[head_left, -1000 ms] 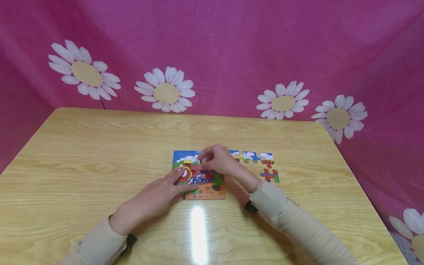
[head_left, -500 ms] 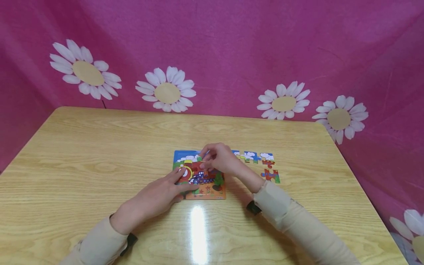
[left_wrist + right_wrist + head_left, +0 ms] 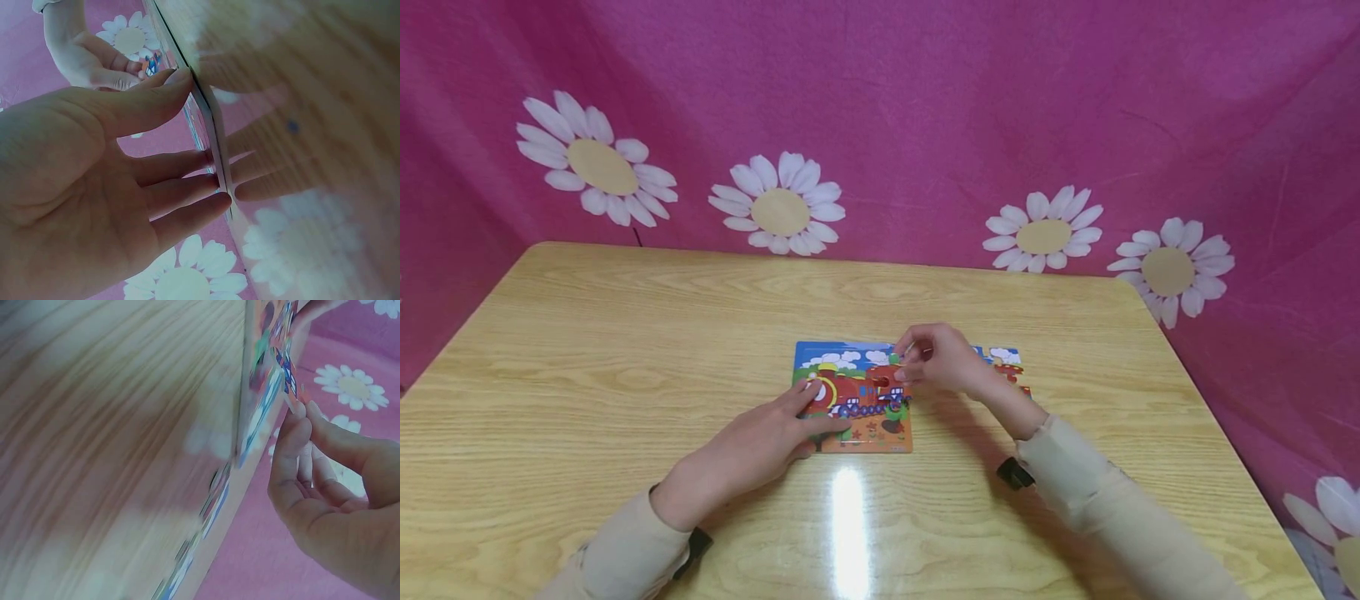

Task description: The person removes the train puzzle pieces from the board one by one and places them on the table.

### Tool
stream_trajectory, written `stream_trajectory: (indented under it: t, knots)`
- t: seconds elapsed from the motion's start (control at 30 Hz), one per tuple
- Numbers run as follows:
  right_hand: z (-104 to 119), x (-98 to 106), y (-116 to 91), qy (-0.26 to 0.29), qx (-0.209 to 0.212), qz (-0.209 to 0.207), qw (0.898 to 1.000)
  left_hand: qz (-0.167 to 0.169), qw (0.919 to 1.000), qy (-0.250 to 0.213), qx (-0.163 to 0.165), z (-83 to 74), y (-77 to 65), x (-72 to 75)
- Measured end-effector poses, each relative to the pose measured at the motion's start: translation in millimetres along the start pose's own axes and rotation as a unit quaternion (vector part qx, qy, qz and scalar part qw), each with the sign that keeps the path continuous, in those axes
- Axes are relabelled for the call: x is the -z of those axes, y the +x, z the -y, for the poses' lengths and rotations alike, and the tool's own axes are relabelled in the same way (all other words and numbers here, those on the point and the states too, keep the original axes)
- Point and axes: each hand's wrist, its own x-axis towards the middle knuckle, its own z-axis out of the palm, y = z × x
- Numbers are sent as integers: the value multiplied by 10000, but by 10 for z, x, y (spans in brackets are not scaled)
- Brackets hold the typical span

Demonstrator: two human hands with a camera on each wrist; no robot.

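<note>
A train picture puzzle board point(image 3: 880, 439) lies flat on the table. My left hand point(image 3: 760, 437) rests on its left side, thumb and fingers extended over the near-left part. The left wrist view shows that hand's fingertips at the board's edge. My right hand point(image 3: 943, 358) is over the board's right side and pinches a puzzle piece point(image 3: 287, 370) between thumb and forefinger. Red and blue printing shows on the piece, which is tilted and close over the board. The right hand hides the board's upper right corner in the head view.
Loose puzzle pieces point(image 3: 1004, 357) lie to the right of the board, partly hidden by the right hand and wrist. The wooden table point(image 3: 625, 333) ends at a pink flowered cloth point(image 3: 895, 125) behind it. A bright reflection shows in front of the board.
My right hand has moved right with the puzzle piece, from the middle of the board to its right side. More of the train picture now shows. The left hand has stayed in place.
</note>
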Motion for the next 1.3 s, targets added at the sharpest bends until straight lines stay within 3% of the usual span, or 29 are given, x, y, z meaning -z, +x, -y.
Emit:
stream_trajectory:
  t: [0.3, 0.67, 0.9, 1.3]
  knots:
    - [-246, 252, -139, -66, -182, -91, 9998, 47, 9999, -83, 83, -9, -1, -2]
    - [-518, 490, -315, -762, -315, -223, 9963, 73, 9999, -96, 111, -12, 1, -1]
    - [-511, 558, -397, -1662, -571, -358, 9838, 109, 9998, -67, 146, -14, 3, 0]
    - [-565, 558, -416, -1909, -484, -497, 9792, -22, 10000, 58, -50, -3, 2, -2]
